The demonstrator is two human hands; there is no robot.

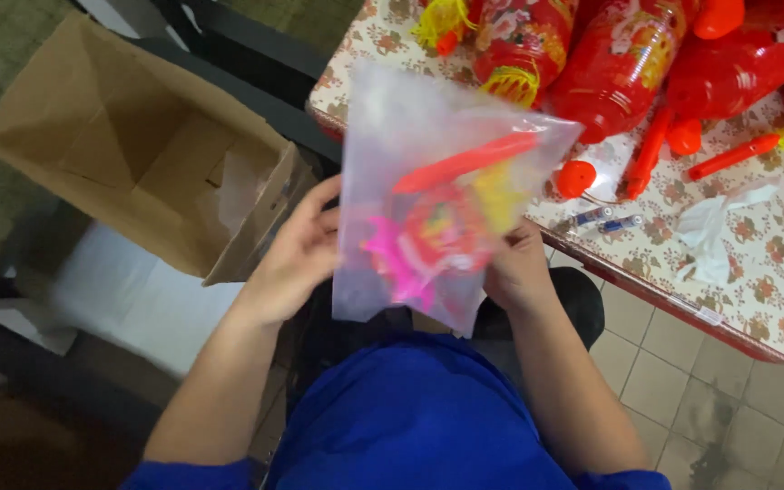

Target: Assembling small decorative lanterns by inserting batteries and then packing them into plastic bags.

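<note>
A clear plastic bag [428,181] is held up in front of the person, above the lap and just off the near edge of the desk [755,272]. Through the cloudy plastic show a long red stick [465,161] lying slantwise near the top, a yellow tassel [499,195] to its right, and below them a pink and red toy [419,249] whose exact shape is blurred.

The left hand [297,254] has its grip closed on the bag's left edge, thumb and fingers pinching the plastic about halfway down. The right hand [517,268] grips the bag's lower right side, fingers curled shut on the plastic near the toy.

Below the bag is the person's blue shirt [419,417], with both bare forearms rising from blue sleeves.

To the left, on a white surface [129,299], stands an open cardboard box [138,145], tilted so its mouth faces the camera; a bit of clear plastic lies inside against its right wall.

On the right, the desk wears a flowered cloth with a red rim. At its far side lie several red lanterns [619,63] with flower prints and yellow tassels. Nearer are loose red sticks [732,156], a round orange-red cap [575,178], two small batteries [605,220] side by side, and a crumpled piece of white plastic [714,227]. Beige floor tiles [673,372] show under the desk's edge.
</note>
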